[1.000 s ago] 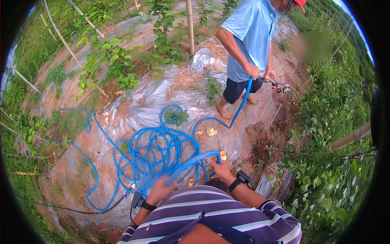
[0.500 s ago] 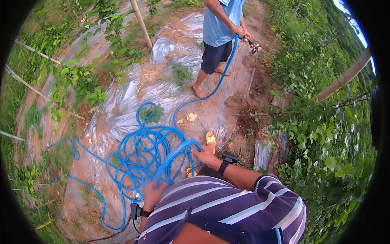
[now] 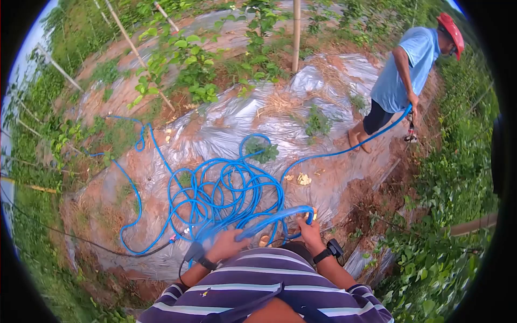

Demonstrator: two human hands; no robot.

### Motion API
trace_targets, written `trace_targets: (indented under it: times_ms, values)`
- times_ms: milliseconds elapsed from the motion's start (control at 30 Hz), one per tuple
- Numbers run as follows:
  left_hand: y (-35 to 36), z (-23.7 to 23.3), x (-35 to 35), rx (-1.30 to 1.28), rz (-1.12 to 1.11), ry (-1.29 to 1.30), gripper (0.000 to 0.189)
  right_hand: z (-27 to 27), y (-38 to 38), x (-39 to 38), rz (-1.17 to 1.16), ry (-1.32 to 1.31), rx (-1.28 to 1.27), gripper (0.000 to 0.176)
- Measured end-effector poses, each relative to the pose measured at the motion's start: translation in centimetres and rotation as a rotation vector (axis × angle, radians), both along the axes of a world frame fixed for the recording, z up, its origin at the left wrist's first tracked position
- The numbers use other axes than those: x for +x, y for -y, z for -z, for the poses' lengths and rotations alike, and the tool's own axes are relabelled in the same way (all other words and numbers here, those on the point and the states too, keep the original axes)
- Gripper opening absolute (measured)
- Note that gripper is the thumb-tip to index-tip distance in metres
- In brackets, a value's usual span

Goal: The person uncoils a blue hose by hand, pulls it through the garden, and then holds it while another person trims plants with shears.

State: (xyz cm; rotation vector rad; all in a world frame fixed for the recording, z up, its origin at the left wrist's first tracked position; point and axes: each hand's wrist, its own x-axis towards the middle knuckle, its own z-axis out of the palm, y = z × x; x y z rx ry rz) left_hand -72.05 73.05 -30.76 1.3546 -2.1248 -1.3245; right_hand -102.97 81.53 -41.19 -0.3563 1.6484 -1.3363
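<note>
Head view: right hand (image 3: 311, 232) closed round blue hose (image 3: 274, 218); left hand (image 3: 226, 245) blurred, looks closed on it too. Rest lies coiled on plastic sheet (image 3: 215, 134), running to co-worker (image 3: 401, 75). Step, prob.: feeding slack; next pull needs tangle-free loops.

The hose (image 3: 226, 188) is bright blue. Its loops fill the middle of the frame and one strand runs to the upper right. Under it the plastic sheet (image 3: 226, 129) is silvery grey, with reddish-brown soil (image 3: 355, 188) at right centre and pale yellow straw (image 3: 280, 102) above the middle. At the bottom edge the shirt (image 3: 269, 285) is purple with thin white stripes, and both wrist bands (image 3: 323, 254) are black. In the upper right a person wears a light blue top (image 3: 401, 70), dark shorts (image 3: 377, 117) and a red cap (image 3: 451, 29). Green leaves (image 3: 447, 258) ring the frame.
</note>
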Motion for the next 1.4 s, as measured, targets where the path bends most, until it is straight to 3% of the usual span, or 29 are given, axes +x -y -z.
trace_targets:
  times_ms: [67,100,333,467,533,567,633,767,1033,1400]
  values:
    - [0.1,-1.2,-0.1,0.242,0.069,-0.06,0.025,0.2,-0.1,-0.1,-0.009,-0.013,0.044,0.025]
    - [0.0,-1.7,0.0,0.225,0.004,-0.067,0.025,0.0,0.0,0.0,-0.011,0.017,0.013,0.025]
    - [-0.7,-2.3,0.1,0.225,0.097,-0.094,0.029,-1.8,0.6,0.3,-0.035,-0.02,0.009,0.024]
    - [-0.7,-0.8,0.4,0.112,0.054,0.051,0.03,-1.4,0.4,0.1,-0.064,-0.044,0.057,0.024]
    - [-0.9,0.5,0.4,0.144,0.007,-0.063,0.022,-2.0,0.5,0.2,-0.083,-0.092,0.073,0.027]
    - [-0.9,0.4,0.2,0.162,0.106,-0.058,0.022,-1.8,0.3,0.0,-0.098,-0.101,0.085,0.029]
    - [-1.0,-0.5,-0.3,0.248,-0.023,-0.009,0.02,-1.2,0.1,-0.4,-0.12,-0.178,0.092,0.03]
    - [-0.7,0.1,-0.1,0.272,0.026,0.003,0.016,-0.4,-0.6,-0.5,-0.098,-0.25,0.098,0.029]
    - [0.2,0.2,-0.9,0.301,-0.001,-0.051,0.01,-5.2,-1.4,-0.6,-0.066,-0.132,0.131,0.026]
    - [0.2,-0.2,-1.1,0.239,0.013,-0.007,0.015,-0.9,-0.5,-0.4,-0.025,-0.145,0.063,0.028]
